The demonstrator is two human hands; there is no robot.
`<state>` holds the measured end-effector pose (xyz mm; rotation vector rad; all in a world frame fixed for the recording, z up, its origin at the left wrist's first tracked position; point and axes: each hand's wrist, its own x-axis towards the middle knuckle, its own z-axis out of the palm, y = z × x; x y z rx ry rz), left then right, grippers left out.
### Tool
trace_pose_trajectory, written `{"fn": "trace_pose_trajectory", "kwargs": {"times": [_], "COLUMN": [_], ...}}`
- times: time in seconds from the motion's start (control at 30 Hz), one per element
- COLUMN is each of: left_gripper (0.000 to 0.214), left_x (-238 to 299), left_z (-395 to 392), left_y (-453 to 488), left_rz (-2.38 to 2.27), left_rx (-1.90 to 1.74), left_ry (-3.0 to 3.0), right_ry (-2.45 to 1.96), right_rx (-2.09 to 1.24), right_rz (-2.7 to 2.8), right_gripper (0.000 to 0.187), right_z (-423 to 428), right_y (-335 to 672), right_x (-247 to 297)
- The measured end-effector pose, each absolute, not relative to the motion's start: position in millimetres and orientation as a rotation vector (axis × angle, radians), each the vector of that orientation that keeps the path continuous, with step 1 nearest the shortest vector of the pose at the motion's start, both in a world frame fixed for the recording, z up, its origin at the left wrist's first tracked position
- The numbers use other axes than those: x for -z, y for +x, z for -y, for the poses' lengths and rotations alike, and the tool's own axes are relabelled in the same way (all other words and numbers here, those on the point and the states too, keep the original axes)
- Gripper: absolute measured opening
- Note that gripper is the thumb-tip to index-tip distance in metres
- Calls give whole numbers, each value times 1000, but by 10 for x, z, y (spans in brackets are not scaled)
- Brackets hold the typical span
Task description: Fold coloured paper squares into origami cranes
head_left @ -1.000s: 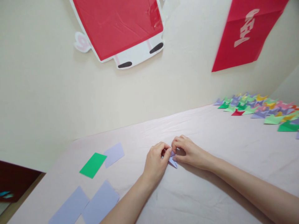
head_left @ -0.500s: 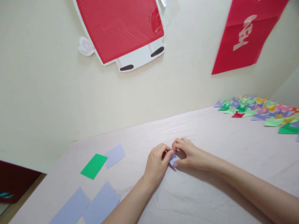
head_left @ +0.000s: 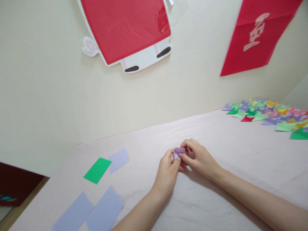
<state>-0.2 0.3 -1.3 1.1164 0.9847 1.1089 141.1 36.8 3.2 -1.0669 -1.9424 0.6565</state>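
Observation:
A small folded piece of lavender paper is held between both hands, just above the pale cloth. My left hand grips its lower left side, thumb in front and fingers behind. With thumb and forefinger, my right hand pinches its right side. Fingers cover much of the paper, so its full shape is hidden. Left of the hands lie flat sheets: a green sheet, a lavender sheet touching its corner, and two larger-looking lavender sheets nearer me.
Folded paper figures in several colours stand in a cluster at the back right. The pale cloth covers the surface up to the wall. Red decorations hang on the wall. A dark area lies past the left edge.
The folded paper has been lifted and turned, so more of its lavender face shows. My right hand has shifted from beside it to a pinch on its upper right.

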Motion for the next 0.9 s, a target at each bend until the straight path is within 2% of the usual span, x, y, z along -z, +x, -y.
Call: {"fn": "trace_pose_trajectory", "kwargs": {"times": [0.03,0.13,0.27,0.5,0.6,0.7,0.83,0.9], "left_gripper": [29,27,25,42,41,37,26,32], "left_x": [16,18,10,-55,-62,-60,-101,-128], "left_z": [0,5,-17,-40,-48,-67,-20,61], "left_y": [-1,-6,-23,-64,-74,-93,-145,-168], "left_rz": [-985,-972,-965,-988,-987,-1016,-1264,-1488], "left_rx": [-1104,-1071,-1008,-935,-925,-885,-800,-824], "left_ry": [1126,1163,1155,1019,1022,1062,1347,1684], "right_ry": [-1055,-1006,-906,-860,-904,-925,-975,-1020], "right_rx": [-585,-505,-638,-860,-893,-919,-1026,-1000], "right_rz": [1974,2039,2074,2019,1989,1955,1895,1893], "right_gripper": [0,14,16,13,19,16,10,6], "right_z": [-364,-357,-360,-388,-395,-391,-382,-386], "right_y": [1414,1419,1426,1457,1458,1446,1414,1398], "right_x": [-37,-42,-39,-69,-67,-50,-14,9]}}
